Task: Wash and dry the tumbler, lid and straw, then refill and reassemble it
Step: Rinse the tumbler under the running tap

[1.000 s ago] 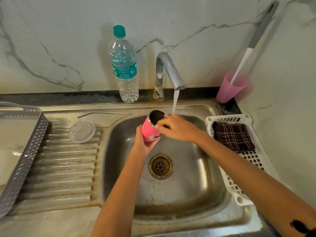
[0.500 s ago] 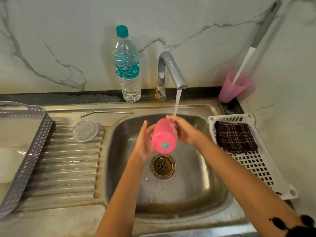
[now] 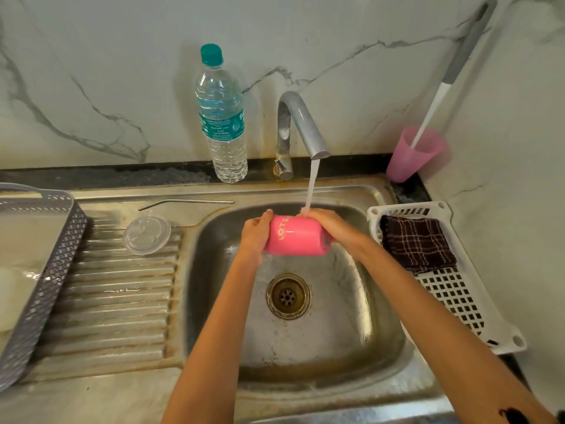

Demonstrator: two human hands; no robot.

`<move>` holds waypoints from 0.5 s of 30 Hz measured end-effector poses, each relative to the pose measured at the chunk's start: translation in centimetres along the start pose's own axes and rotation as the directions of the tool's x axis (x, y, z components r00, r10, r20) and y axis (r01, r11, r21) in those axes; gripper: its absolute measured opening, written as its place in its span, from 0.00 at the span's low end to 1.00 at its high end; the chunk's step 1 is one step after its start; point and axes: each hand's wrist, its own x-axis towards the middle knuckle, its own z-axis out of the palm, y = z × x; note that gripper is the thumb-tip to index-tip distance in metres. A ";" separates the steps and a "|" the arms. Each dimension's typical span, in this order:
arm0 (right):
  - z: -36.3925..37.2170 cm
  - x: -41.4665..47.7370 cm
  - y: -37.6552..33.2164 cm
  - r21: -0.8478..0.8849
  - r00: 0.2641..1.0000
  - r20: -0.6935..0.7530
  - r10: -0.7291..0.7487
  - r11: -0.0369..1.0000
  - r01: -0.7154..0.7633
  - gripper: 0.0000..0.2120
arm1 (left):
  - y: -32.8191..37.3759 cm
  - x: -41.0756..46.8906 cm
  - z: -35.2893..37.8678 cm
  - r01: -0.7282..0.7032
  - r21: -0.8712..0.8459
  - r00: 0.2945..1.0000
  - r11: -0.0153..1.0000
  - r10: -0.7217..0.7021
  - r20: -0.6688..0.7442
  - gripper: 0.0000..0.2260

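The pink tumbler (image 3: 295,237) lies on its side over the sink basin (image 3: 351,316), under the running water from the tap (image 3: 301,123). My left hand (image 3: 255,234) grips its left end. My right hand (image 3: 328,226) holds its right end, and the water falls on those fingers. The clear lid (image 3: 147,235) lies flat on the ribbed drainboard (image 3: 110,301). The metal straw (image 3: 186,203) rests along the sink's back ledge, left of the basin.
A water bottle (image 3: 223,117) with a teal cap stands behind the sink, left of the tap. A grey basket (image 3: 46,270) sits far left. A white rack (image 3: 452,289) holding a dark checked cloth (image 3: 417,243) is on the right. A pink cup (image 3: 412,154) holds a brush.
The tumbler went from upright with its mouth up, to base towards me, to lying sideways under the stream. Both hands shifted to its two ends.
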 end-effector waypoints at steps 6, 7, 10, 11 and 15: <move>2.5 0.2 1.2 -0.526 0.998 -0.016 -0.060 0.850 0.042 0.47 | 2.4 -1.6 3.2 -0.386 0.680 0.884 0.623 0.460 0.081 0.14; 3.2 0.6 1.9 -0.463 0.993 -0.067 -0.096 0.885 0.054 0.47 | 2.5 -2.1 3.9 -0.420 0.745 0.852 0.519 0.507 0.127 0.14; 4.4 1.2 4.4 -0.106 0.975 -0.179 -0.129 0.988 0.111 0.44 | 2.8 -2.9 4.9 -0.468 0.841 0.794 0.272 0.548 0.264 0.16; 4.5 1.1 5.1 -0.023 0.971 -0.199 -0.129 0.992 0.127 0.44 | 2.8 -2.9 4.9 -0.473 0.847 0.792 0.242 0.538 0.289 0.17; 5.3 1.2 6.0 0.113 0.950 -0.285 -0.130 0.979 0.168 0.37 | 2.5 -3.0 5.0 -0.469 0.865 0.772 0.179 0.558 0.304 0.17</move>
